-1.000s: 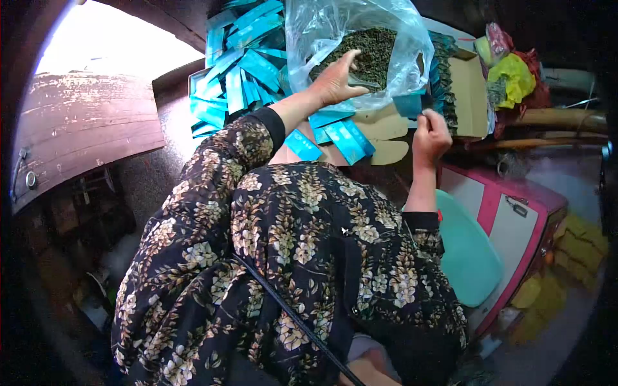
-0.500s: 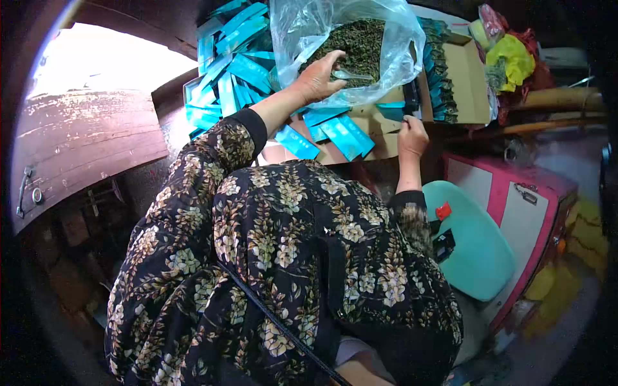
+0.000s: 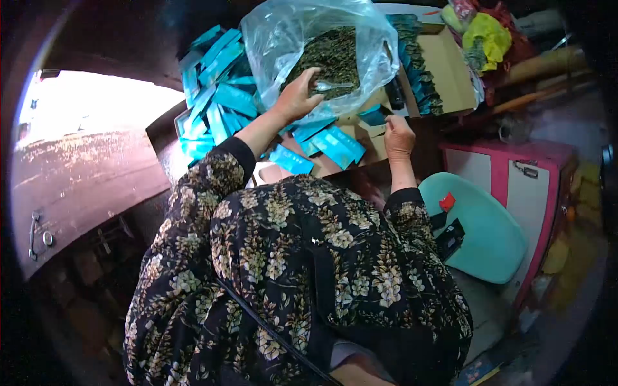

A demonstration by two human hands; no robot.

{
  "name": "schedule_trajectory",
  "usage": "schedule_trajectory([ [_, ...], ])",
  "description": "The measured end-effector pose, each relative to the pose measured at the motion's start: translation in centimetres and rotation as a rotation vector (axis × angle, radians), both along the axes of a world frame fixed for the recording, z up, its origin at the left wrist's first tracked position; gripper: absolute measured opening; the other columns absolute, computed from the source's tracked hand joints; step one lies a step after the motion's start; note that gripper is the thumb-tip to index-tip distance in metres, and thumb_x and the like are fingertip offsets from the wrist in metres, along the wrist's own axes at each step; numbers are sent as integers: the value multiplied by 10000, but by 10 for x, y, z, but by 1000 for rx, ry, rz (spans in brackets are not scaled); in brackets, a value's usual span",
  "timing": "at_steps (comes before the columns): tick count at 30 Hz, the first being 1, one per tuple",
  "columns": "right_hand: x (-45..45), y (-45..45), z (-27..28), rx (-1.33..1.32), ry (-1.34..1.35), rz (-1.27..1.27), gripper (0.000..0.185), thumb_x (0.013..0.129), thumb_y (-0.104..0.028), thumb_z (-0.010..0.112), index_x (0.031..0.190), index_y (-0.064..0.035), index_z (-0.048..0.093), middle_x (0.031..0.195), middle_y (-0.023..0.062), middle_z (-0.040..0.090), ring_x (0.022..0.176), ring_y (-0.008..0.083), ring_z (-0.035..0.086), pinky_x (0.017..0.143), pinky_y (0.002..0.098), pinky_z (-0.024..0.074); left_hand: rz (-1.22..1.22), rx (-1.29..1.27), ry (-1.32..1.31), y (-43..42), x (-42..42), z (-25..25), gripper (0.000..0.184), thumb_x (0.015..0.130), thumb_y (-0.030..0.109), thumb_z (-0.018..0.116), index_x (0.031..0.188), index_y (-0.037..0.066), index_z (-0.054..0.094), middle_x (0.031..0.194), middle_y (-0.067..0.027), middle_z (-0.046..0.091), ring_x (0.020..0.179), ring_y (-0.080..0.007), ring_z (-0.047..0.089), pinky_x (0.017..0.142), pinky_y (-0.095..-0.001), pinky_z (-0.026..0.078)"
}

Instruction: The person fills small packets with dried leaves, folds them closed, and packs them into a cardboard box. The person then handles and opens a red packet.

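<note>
My left hand [image 3: 297,98] reaches over the near rim of a clear plastic bag [image 3: 261,48], its thumb and forefinger apart. Inside the bag lies a heap of dark green dried leaves [image 3: 331,55], with a clear plastic spoon [image 3: 335,85] resting on it close to my fingertips. My right hand [image 3: 400,137] is closed at the table's front edge. Just beyond its fingertips are a blue packet [image 3: 371,116] and a long black object [image 3: 394,93]; what the fingers pinch is hidden. Several flat blue packets [image 3: 338,147] lie between my hands.
A pile of blue packets [image 3: 235,100] stands at the left. To the right, a cardboard box [image 3: 454,71] holds a row of packets [image 3: 421,64]. A yellow plastic bag [image 3: 487,40] lies beyond. A turquoise stool [image 3: 486,231] and a pink-edged cabinet [image 3: 499,170] are at my right.
The view has shifted, so the table's things appear further left. My right hand sits a little lower relative to the black object. My left hand stays over the bag, near the spoon.
</note>
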State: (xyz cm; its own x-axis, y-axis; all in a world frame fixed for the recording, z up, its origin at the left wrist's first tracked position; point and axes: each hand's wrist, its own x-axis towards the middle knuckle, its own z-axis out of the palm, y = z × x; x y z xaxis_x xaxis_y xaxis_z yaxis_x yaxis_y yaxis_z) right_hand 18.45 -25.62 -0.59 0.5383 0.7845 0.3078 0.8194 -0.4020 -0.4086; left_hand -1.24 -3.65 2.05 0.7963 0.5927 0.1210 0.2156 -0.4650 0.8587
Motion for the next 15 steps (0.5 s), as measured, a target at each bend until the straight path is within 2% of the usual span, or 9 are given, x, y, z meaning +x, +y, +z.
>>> schedule_trajectory([
  [3, 4, -10, 0, -140, -9, -16, 72, 745, -108, 595, 806, -85, 625, 790, 104, 620, 736, 302, 602, 620, 348, 488, 18, 4, 23, -5, 2, -4, 594, 717, 166, 662, 1241, 63, 401, 1005, -166, 575, 903, -287, 586, 799, -365, 473],
  [6, 9, -5, 40, 135, 75, -36, 95, 733, -116, 584, 795, -64, 635, 720, 115, 625, 652, 260, 616, 589, 321, 486, -7, 4, 92, -8, 3, 18, 518, 748, 157, 654, 1218, 56, 461, 979, -131, 600, 892, -214, 593, 804, -344, 476],
  [7, 14, -5, 49, 125, 81, -31, 95, 733, -116, 584, 795, -64, 635, 720, 115, 625, 652, 260, 616, 589, 321, 486, -1, -6, 98, -8, 4, 13, 518, 748, 157, 654, 1218, 56, 461, 979, -131, 600, 892, -214, 593, 804, -344, 476],
  [9, 23, -5, 63, 54, 313, -211, 125, 696, -29, 575, 804, -51, 634, 706, 129, 617, 632, 269, 609, 594, 335, 483, -40, -121, 146, -4, 7, 4, 497, 754, 180, 656, 1197, 42, 479, 956, -124, 605, 871, -202, 596, 781, -331, 481],
  [10, 23, -2, 74, 46, 313, -203, 125, 696, -29, 575, 804, -51, 634, 706, 129, 617, 632, 269, 609, 594, 335, 483, -59, -175, 162, -4, 9, 1, 488, 757, 192, 657, 1186, 35, 488, 944, -120, 607, 861, -195, 597, 770, -325, 484],
  [13, 22, 3, 111, 76, 614, -317, 163, 685, 3, 581, 834, -23, 639, 654, 86, 599, 581, 175, 585, 566, 274, 469, -104, -262, 135, -11, 14, -7, 486, 766, 260, 653, 1168, 34, 501, 978, -130, 595, 851, -212, 600, 730, -338, 496],
  [15, 19, 7, 128, 153, 615, -215, 140, 695, 21, 573, 818, -13, 631, 665, 66, 594, 588, 150, 576, 565, 253, 461, -117, -300, 113, -14, 19, 1, 489, 770, 294, 651, 1158, 33, 507, 995, -134, 588, 846, -220, 602, 710, -344, 502],
])
